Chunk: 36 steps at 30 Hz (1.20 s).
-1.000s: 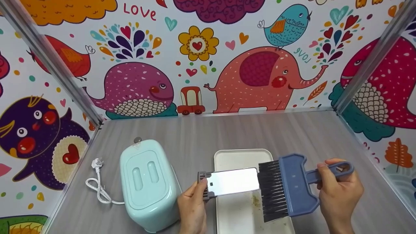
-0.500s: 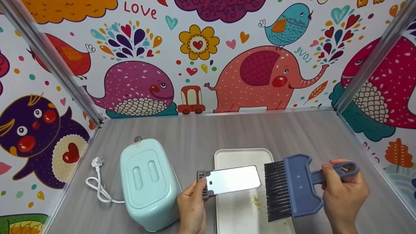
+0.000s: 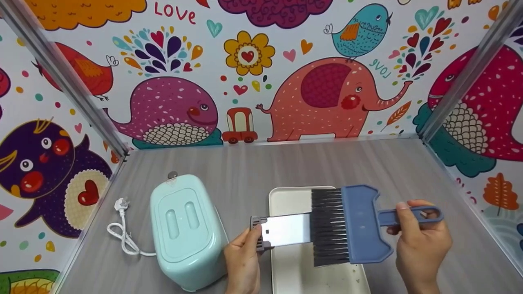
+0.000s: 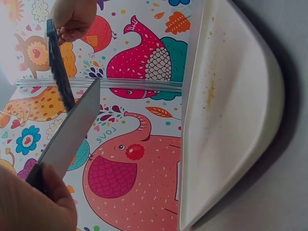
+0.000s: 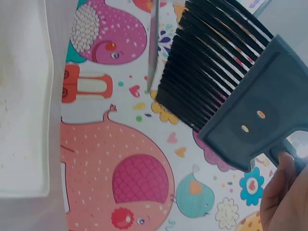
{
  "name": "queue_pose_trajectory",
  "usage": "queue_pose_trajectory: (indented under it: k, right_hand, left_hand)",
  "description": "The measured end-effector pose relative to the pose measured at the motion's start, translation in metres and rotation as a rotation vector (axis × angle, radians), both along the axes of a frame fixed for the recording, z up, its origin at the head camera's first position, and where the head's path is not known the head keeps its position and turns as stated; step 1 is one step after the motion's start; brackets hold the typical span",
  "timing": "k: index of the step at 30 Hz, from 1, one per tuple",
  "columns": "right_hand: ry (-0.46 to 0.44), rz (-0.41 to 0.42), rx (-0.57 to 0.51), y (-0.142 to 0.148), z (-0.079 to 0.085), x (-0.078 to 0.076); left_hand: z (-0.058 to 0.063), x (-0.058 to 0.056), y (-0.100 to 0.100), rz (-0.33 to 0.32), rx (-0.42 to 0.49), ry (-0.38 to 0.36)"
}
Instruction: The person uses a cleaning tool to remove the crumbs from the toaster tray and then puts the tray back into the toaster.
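My left hand (image 3: 244, 259) pinches the grey slotted end of a flat, shiny metal crumb tray (image 3: 286, 230), thumb on top. In my right hand (image 3: 425, 247) is the handle of a wide blue brush (image 3: 361, 224) with black bristles (image 3: 329, 228). The bristles cover the crumb tray's right end in the head view. In the left wrist view the brush (image 4: 61, 72) meets the plate's far end. Both are held above a cream-white rectangular tray (image 3: 288, 277), which has brown crumbs (image 4: 211, 91) on it.
A mint-green toaster (image 3: 184, 232) with a lid stands left of the white tray. Its white cord and plug (image 3: 121, 204) lie on the grey wood-grain table (image 3: 245, 171). Walls with cartoon animals and metal corner strips (image 3: 77, 85) enclose the table.
The brush first drew right, off the end of the crumb tray, then came back left and up over it. The left hand and crumb tray stay nearly still.
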State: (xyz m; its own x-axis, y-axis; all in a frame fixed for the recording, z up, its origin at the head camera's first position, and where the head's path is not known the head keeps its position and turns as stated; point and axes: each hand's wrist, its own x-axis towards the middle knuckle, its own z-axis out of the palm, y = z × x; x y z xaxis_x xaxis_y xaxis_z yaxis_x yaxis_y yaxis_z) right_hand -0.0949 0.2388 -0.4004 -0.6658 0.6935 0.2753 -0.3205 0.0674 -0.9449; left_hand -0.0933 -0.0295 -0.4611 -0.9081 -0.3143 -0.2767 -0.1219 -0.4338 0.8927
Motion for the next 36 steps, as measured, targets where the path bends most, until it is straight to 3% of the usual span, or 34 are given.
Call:
queue_pose_trajectory:
  k: [16, 30, 36]
  right_hand:
    - [-0.022, 0.199, -0.073, -0.035, -0.012, 0.009]
    - [-0.114, 0.232, 0.028, -0.044, -0.018, 0.013]
    - [-0.107, 0.244, 0.059, -0.045, -0.019, 0.013]
  left_hand:
    - [0.002, 0.003, 0.002, -0.054, 0.001, 0.017]
    - [-0.001, 0.004, 0.004, -0.083, 0.024, -0.006]
    - [-0.001, 0.004, 0.004, -0.081, 0.046, 0.01]
